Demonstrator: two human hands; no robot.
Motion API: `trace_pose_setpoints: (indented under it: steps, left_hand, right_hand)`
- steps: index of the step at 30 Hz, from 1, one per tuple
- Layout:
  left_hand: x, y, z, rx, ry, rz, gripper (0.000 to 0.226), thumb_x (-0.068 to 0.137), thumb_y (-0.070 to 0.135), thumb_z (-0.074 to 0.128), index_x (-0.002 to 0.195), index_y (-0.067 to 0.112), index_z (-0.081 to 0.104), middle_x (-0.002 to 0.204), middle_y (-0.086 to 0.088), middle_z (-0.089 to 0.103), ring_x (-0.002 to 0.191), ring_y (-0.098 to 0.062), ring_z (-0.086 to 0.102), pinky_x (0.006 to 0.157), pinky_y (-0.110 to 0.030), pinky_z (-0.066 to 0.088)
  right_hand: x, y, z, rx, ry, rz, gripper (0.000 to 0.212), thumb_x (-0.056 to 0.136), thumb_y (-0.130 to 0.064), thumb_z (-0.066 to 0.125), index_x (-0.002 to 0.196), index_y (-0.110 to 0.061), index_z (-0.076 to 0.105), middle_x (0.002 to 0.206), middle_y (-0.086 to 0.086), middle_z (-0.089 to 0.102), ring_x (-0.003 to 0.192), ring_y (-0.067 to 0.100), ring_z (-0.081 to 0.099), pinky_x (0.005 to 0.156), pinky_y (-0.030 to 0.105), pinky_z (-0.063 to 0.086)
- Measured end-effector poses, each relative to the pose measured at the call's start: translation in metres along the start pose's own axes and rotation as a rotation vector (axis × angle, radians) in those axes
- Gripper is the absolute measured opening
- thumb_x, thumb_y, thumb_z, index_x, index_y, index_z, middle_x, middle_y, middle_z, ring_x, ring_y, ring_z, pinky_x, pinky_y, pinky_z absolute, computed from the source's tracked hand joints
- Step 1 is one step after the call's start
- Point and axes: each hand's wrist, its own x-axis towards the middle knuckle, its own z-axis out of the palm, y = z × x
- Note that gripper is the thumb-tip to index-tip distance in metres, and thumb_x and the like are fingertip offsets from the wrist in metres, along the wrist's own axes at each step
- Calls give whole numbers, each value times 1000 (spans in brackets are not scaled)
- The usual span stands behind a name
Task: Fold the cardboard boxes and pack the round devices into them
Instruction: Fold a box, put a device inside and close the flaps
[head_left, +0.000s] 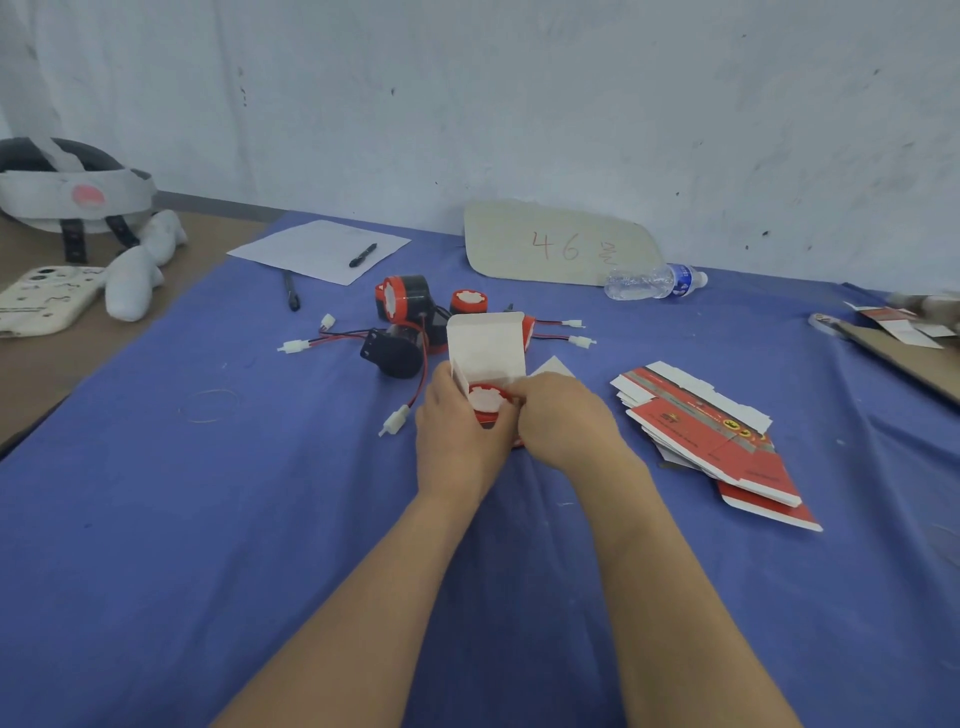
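Both hands are in the middle of the blue cloth (218, 519), closed around one folded box (488, 345). The left hand (457, 431) wraps the box's left wall, fingers curled round it. The right hand (566, 415) comes in from the other side, its fingertips pinching at the right edge of the open mouth; whether they have card or the device's rim, I cannot tell. The round device (487, 399) sits in that mouth, its red-and-white face showing, and the lid flap stands up and open behind it.

On handling, this looks like thin card, light and easily creased, so I'd hold it by the side walls near the corners and not squeeze the panels. The device looks like hard plastic, compact, probably with some weight, and best pressed on its rim. Its wires are floppy and would want tucking in before the lid goes down.

More loose devices (402, 300) wait just behind the box. The stack of flat boxes (711, 431) lies to the right.
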Motion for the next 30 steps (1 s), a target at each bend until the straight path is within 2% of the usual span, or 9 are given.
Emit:
trace_pose_setpoints:
  steps: [6,11,14,17,19,22,25,28,30]
  left_hand:
    - [0,1,-1,2,0,13,53,80,31,72,122,16,42,122,-3,55,113,-24,53,92,-46,49]
    - [-2,1,-2,2,-4,31,50,79,26,71,119,15,43,119,-3,55,111,-24,53,92,-46,48]
    - [-2,1,-4,-19,-25,34,47,81,22,68,120,15,43,120,-2,55,111,-24,53,92,-46,47]
    - [-2,2,-5,-26,-32,31,49,83,21,66,125,16,42,123,-3,54,114,-24,51,94,-46,47]
    - [-1,2,-4,-21,-28,26,50,83,22,67,126,16,41,124,-3,53,116,-23,51,94,-45,48]
    - [-1,2,-4,-11,-23,8,50,83,23,67,125,17,41,124,-1,53,116,-22,50,94,-45,48]
    - [0,2,-4,-6,-20,4,51,83,24,67,125,17,41,124,0,53,116,-21,50,94,-45,48]
    - [0,2,-4,-6,-24,0,53,83,24,67,128,17,41,127,-1,52,119,-22,48,95,-44,48]
    - [-1,2,-4,-5,-23,8,53,84,24,67,128,17,40,127,-1,52,119,-21,48,95,-43,49]
  right_hand:
    - [6,-2,6,81,78,57,34,87,-2,52,119,-11,59,112,8,62,96,27,61,79,34,52]
    - [7,6,5,31,71,12,35,89,-4,41,112,-16,66,100,8,66,86,24,60,66,29,45]
    - [7,12,5,74,89,-39,40,90,-5,38,117,-18,64,106,7,66,90,25,60,70,32,50]
    - [3,22,9,466,188,-99,43,91,-3,38,126,-23,55,106,-1,68,87,15,60,68,23,48]
    - [2,26,9,754,338,-62,38,90,-1,40,112,-27,56,97,-8,68,75,0,57,59,11,43]
    - [6,34,9,905,575,111,24,92,-6,47,107,-20,61,107,-7,62,83,8,56,75,24,46]
    - [11,38,13,934,481,238,23,95,-21,52,115,-13,60,104,-3,61,94,15,56,81,31,46]
    - [12,36,15,1025,425,185,12,94,-24,54,94,-17,64,82,-3,65,82,17,61,83,39,54]
    - [12,34,16,1023,367,118,10,93,-28,58,88,-21,64,78,-8,65,73,9,60,77,32,54]
